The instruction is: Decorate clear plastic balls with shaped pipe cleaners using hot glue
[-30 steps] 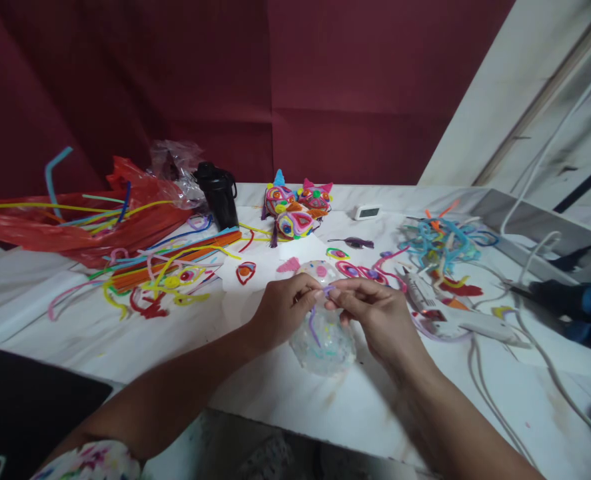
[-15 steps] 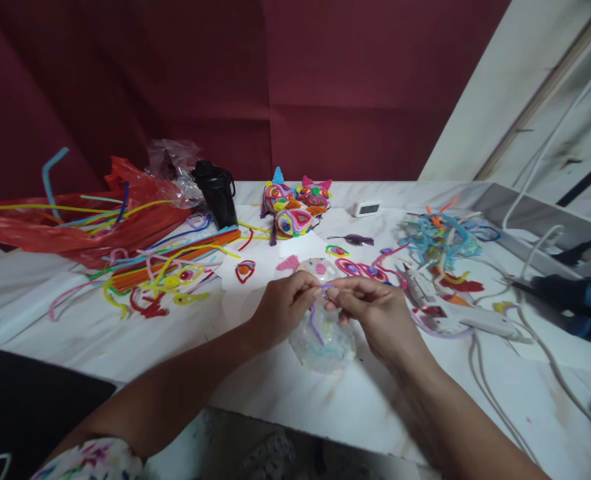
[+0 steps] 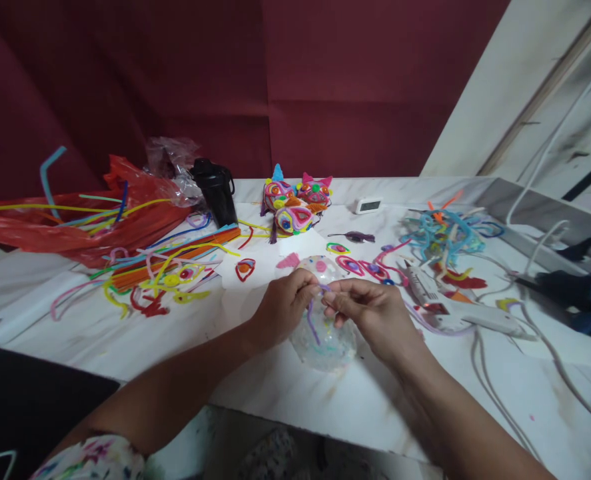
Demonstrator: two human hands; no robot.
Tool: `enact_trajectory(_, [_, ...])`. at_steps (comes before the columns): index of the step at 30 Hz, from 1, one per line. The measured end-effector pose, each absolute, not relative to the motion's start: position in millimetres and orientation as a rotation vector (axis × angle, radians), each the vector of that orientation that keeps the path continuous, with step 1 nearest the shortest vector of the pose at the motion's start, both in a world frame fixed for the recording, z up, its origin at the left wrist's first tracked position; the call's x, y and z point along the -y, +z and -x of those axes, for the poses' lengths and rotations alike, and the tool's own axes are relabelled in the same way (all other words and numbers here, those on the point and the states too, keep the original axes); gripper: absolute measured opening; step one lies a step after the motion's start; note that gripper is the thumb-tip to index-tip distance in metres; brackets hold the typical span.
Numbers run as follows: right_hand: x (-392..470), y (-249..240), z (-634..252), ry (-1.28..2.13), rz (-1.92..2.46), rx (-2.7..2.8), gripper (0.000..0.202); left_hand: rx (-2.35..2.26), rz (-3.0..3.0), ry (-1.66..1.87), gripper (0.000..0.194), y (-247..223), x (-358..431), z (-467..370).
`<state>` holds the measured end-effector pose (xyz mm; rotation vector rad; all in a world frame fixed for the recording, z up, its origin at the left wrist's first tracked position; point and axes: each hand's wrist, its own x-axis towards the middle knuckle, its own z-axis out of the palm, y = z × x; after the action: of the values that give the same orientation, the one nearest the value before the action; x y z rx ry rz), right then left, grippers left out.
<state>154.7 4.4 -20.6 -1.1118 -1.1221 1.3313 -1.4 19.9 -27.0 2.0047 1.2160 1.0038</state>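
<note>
A purple pipe cleaner (image 3: 314, 325) is pinched between my left hand (image 3: 288, 300) and my right hand (image 3: 368, 310), with one end hanging below the fingertips. Both hands are closed, fingertips nearly meeting. Beneath them on the table lies a clear rounded piece (image 3: 325, 357) with coloured specks, partly hidden by the hands. A small pink fuzzy piece (image 3: 289, 261) sits just beyond my left hand. Past my right fingers lie pink eye-shaped pipe cleaner coils (image 3: 350, 265). A red and orange coiled piece (image 3: 245, 269) rests on white paper at the left.
Finished colourful pipe cleaner ornaments (image 3: 295, 217) stand at the back beside a black bottle (image 3: 216, 193). Loose pipe cleaners spill from a red plastic bag (image 3: 160, 223) at left. A glue gun (image 3: 425, 290) with cables and a blue tangle of pipe cleaners (image 3: 440, 237) lie at right.
My hands stay in nearly the same place. The right fingers have shifted slightly on the purple pipe cleaner, and the view has tilted a little.
</note>
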Motion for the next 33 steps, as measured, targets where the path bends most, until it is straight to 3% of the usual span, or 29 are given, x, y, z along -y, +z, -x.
enact_trajectory(18, [-5, -29, -153, 1.370, 1.149, 1.229, 0.022, -1.250, -2.065, 1.050, 0.014, -28, -20, 0])
enact_trajectory(33, [-9, -33, -155, 1.304, 1.111, 1.079, 0.027, -1.067, -1.666, 1.071, 0.013, -32, -22, -1])
